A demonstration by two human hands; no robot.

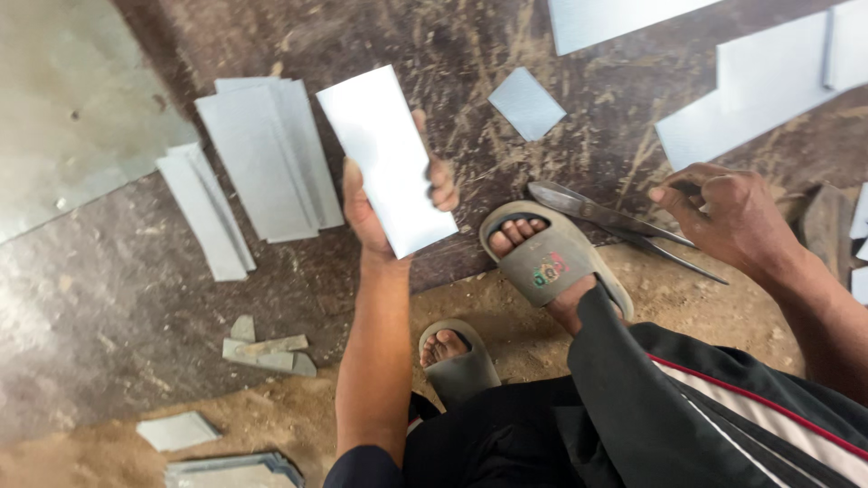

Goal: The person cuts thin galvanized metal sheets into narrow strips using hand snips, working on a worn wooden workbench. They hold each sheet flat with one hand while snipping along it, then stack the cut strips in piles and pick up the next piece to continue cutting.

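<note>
My left hand (366, 212) holds a cut rectangular sheet-metal strip (384, 158) by its lower end, tilted above a dark scratched metal sheet (108, 298) on the ground. My right hand (728, 217) grips the handle end of large tin snips (606, 217), whose blades lie pointing left just above my right foot in a grey slipper (551, 262). My other slippered foot (457, 357) rests on the dirt below it.
A stack of similar cut strips (267, 158) and narrower ones (206, 212) lie left of my left hand. A small square offcut (526, 102), larger grey sheets (755, 86) at the upper right, scrap pieces (267, 352) and more strips (226, 470) lie around.
</note>
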